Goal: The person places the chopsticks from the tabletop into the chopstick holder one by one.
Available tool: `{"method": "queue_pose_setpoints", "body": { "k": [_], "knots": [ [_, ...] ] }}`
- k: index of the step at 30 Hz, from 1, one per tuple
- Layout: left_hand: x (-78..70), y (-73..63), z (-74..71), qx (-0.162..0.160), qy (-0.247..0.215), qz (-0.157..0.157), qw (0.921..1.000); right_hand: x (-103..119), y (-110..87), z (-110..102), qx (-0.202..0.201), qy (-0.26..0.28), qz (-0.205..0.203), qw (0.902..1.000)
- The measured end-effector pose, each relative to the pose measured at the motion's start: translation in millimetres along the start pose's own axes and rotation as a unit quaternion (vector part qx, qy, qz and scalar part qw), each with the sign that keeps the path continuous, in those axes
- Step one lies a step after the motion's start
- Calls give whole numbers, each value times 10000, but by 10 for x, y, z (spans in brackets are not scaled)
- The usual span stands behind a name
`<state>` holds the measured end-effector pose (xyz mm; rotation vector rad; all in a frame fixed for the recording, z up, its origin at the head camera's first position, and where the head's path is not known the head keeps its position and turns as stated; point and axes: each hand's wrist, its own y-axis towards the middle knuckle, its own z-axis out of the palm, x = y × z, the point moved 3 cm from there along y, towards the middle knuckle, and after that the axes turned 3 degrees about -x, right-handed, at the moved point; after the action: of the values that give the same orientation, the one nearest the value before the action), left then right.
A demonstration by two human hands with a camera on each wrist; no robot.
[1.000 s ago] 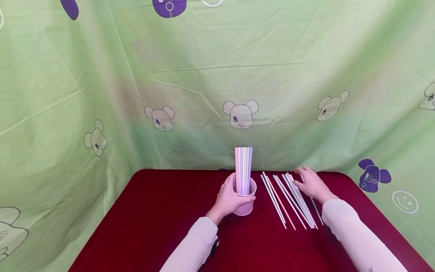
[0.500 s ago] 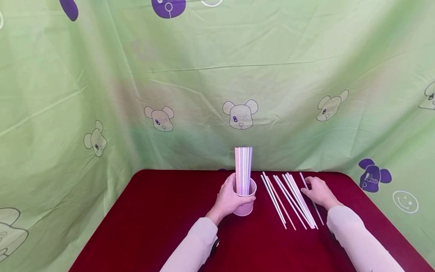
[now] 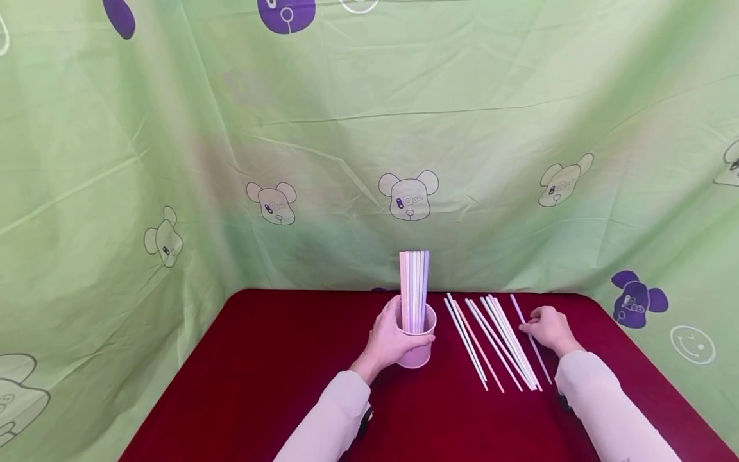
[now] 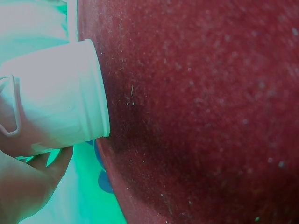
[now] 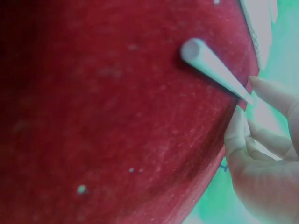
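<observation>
Just right of the table's middle stands a pink cup (image 3: pixel 414 356), upright, with a bundle of pastel straws (image 3: pixel 414 289) rising out of it. My left hand (image 3: pixel 388 340) grips the cup near its rim, the thumb across its front; the left wrist view shows the cup (image 4: pixel 56 100) sideways. On the right lies a single pale purple straw (image 3: pixel 539 359). The thumb and fingertips of my right hand (image 3: pixel 550 328) are on either side of it. In the right wrist view a gap shows between those fingertips and the straw (image 5: pixel 212 65).
Several loose straws (image 3: pixel 502 346), mostly pale with one pinkish-orange straw (image 3: pixel 478 346), lie side by side between the cup and my right hand. Dark red cloth (image 3: pixel 277 385) covers the table. A green printed curtain (image 3: pixel 335 147) hangs around its back and sides.
My right hand has come down and toward me from the table's far edge, moving slightly right to the single straw. The left hand and cup stay in place.
</observation>
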<state>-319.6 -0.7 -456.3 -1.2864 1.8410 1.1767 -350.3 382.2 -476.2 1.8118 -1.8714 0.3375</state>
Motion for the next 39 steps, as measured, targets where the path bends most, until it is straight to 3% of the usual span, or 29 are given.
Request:
{"method": "queue_pose_setpoints", "body": {
  "k": [4, 12, 15, 19, 24, 27, 32, 39],
  "knots": [
    [-4, -2, 1, -2, -13, -1, 10000, 5, 1, -35, -36, 42, 150, 9999],
    [13, -7, 8, -12, -22, 17, 10000, 36, -40, -41, 444, 980, 568, 9926],
    [15, -14, 11, -7, -81, 11, 10000, 35, -61, -39, 722, 1608, 687, 9819],
    [8, -23, 13, -11, -101, -8, 9999, 21, -95, -58, 1048, 2486, 841, 9592],
    [-5, -11, 5, -50, -4, 21, 10000, -22, -118, -87, 1211, 2996, 942, 9417],
    [1, -1, 8, -42, -26, 46, 10000, -58, -137, -94, 1178, 3114, 929, 9384],
    [11, -1, 14, -29, -71, 55, 10000, -61, -134, -176, 926, 3139, 732, 9421],
    [9, 5, 6, -27, -64, 82, 9999, 124, -83, -307, 356, 3356, 398, 9405]
  ]
}}
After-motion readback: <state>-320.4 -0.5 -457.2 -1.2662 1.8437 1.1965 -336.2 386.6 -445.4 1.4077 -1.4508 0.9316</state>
